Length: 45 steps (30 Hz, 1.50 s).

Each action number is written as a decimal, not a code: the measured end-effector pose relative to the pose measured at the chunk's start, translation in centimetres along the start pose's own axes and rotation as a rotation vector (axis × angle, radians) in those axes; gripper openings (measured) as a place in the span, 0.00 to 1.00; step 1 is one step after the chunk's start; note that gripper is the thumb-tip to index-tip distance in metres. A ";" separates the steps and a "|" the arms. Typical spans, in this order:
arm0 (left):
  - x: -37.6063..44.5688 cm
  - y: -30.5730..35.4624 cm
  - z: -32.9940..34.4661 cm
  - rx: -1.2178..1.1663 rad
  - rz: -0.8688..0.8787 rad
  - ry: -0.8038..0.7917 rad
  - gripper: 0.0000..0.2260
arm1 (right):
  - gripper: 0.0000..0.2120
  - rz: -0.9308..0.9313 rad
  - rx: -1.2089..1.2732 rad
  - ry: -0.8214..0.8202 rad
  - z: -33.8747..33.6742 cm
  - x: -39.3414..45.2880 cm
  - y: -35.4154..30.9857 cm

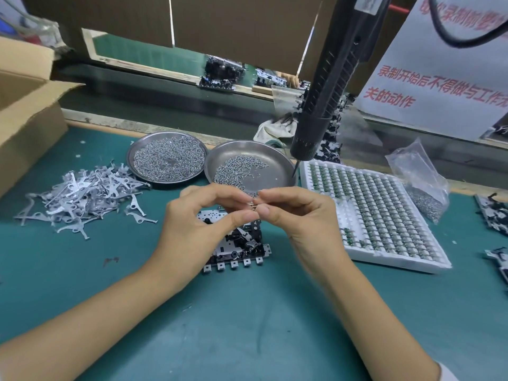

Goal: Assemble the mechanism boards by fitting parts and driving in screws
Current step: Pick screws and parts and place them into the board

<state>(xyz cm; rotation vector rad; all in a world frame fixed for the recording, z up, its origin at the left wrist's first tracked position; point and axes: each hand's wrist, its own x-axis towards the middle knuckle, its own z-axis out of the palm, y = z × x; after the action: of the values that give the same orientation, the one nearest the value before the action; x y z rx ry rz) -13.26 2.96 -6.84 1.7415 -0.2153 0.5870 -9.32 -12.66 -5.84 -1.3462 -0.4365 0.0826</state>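
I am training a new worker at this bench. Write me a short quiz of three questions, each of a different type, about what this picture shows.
1. True or false: the electric screwdriver is held in the right hand.
2. Which lies nearest the cardboard box? A. the white tray B. the pile of metal levers C. the plastic bag
3. Fill in: both hands pinch a small metal part above the ____.

Key
1. False: it hangs free, tip over the right dish.
2. B
3. Mechanism board; the left hand pinches too.
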 end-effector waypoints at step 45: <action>0.1 -0.8 0.2 -0.081 -0.133 0.075 0.06 | 0.10 0.310 -1.211 0.033 -10.6 0.0 -5.9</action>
<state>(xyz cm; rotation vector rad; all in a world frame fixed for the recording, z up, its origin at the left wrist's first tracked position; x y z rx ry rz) -12.74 2.99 -7.48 1.6383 -0.0689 0.5385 -6.75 -23.81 -1.87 -2.5999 -0.2237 0.0474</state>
